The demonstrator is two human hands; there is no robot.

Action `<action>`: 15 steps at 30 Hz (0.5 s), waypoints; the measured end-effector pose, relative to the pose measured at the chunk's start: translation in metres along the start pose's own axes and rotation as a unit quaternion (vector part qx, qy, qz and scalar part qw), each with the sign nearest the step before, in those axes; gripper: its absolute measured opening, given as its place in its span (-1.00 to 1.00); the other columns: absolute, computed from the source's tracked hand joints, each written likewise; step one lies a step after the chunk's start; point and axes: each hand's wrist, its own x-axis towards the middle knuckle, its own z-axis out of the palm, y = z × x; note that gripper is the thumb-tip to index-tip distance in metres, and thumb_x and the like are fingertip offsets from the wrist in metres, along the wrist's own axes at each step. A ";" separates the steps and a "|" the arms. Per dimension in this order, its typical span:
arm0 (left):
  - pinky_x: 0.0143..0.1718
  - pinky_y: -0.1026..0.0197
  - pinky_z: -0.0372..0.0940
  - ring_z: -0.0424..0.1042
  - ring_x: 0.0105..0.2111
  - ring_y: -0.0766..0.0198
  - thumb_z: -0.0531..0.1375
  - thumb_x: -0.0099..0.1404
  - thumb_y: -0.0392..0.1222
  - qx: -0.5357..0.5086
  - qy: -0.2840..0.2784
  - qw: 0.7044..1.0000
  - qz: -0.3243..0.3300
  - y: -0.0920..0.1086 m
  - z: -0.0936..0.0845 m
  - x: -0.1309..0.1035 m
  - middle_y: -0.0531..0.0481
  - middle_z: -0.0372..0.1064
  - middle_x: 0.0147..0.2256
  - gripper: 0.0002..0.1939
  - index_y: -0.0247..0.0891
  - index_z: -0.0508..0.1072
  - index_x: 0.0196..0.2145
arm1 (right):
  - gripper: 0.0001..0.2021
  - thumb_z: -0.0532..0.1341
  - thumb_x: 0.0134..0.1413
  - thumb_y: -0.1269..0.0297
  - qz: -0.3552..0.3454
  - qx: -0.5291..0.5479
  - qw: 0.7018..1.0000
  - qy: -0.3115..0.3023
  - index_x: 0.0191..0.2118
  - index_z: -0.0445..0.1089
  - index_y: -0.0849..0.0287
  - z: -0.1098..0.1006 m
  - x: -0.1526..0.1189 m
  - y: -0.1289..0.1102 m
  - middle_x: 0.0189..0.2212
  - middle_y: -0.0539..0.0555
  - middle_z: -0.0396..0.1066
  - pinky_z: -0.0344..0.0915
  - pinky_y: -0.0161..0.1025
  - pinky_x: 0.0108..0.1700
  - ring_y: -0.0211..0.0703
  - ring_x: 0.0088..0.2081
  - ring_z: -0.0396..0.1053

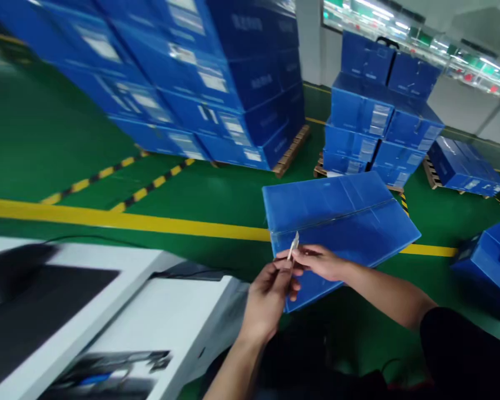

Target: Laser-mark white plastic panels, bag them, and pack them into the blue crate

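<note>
A small pale knife (pixel 293 245) with a pointed tip stands upright between my two hands. My left hand (pixel 269 297) is closed round its lower end, thumb and fingers pinching it. From the right, my right hand (pixel 320 261) has its fingers and thumb pressed to the knife's side. Just beyond and below both hands is a closed blue box (pixel 337 208), with a seam running along the middle of its top. The knife's tip shows against the box top near its left edge; whether it touches the box I cannot tell.
A white workstation (pixel 166 305) stands on the left, with an open drawer of tools (pixel 112 378). Tall stacked blue boxes (pixel 183 83) rest on a pallet (pixel 292 151) behind. More boxes (pixel 358 144) stand at the back right. An open blue box (pixel 494 261) sits at the right edge.
</note>
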 end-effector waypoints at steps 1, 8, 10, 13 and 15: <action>-0.50 0.21 0.38 0.42 -0.50 0.26 0.28 0.29 0.40 0.026 -0.027 0.999 0.006 -0.006 0.017 0.001 -0.10 0.53 -0.27 -0.36 -0.29 0.42 -0.09 | -0.39 0.02 0.53 -0.28 0.014 0.048 0.998 0.043 0.20 0.47 0.14 -0.001 -0.012 0.003 -0.31 0.06 0.50 0.54 -0.18 -0.27 -0.17 -0.39 0.45; 0.31 -0.33 0.30 0.47 0.19 -0.27 0.16 0.34 0.33 0.294 -0.043 0.949 0.107 -0.044 0.035 0.003 -0.30 0.52 0.10 -0.39 -0.21 0.52 0.05 | -0.63 0.05 0.61 0.03 0.183 -0.126 0.910 0.349 0.04 0.49 0.17 -0.162 -0.081 0.015 0.01 0.22 0.56 0.57 -0.01 0.02 -0.04 -0.06 0.56; 0.39 -0.42 0.17 0.31 0.35 -0.33 0.07 0.41 0.26 0.403 0.012 0.902 0.157 -0.051 0.014 -0.004 -0.33 0.46 0.18 -0.42 -0.21 0.51 0.11 | -0.72 0.24 0.53 0.08 0.231 -0.205 0.862 0.402 0.02 0.51 0.21 -0.231 -0.109 0.016 0.09 0.21 0.52 0.48 0.12 0.21 0.04 0.11 0.50; 0.32 -0.63 0.12 0.07 0.47 -0.44 -0.07 0.50 0.29 0.515 0.064 0.844 0.135 -0.064 -0.010 -0.011 -0.41 0.22 0.39 -0.32 -0.22 0.42 0.27 | -0.68 0.32 0.47 0.08 0.288 -0.288 0.797 0.446 0.12 0.50 0.20 -0.313 -0.140 0.021 0.18 0.20 0.47 0.40 0.20 0.29 0.10 0.21 0.44; 0.30 -0.60 0.19 0.12 0.45 -0.45 -0.05 0.47 0.36 0.489 0.049 0.867 0.085 -0.077 -0.016 -0.011 -0.47 0.13 0.43 -0.21 -0.26 0.29 0.39 | -0.65 0.32 0.48 0.08 0.314 -0.322 0.768 0.455 0.19 0.48 0.19 -0.348 -0.147 0.029 0.19 0.20 0.46 0.40 0.21 0.29 0.11 0.21 0.44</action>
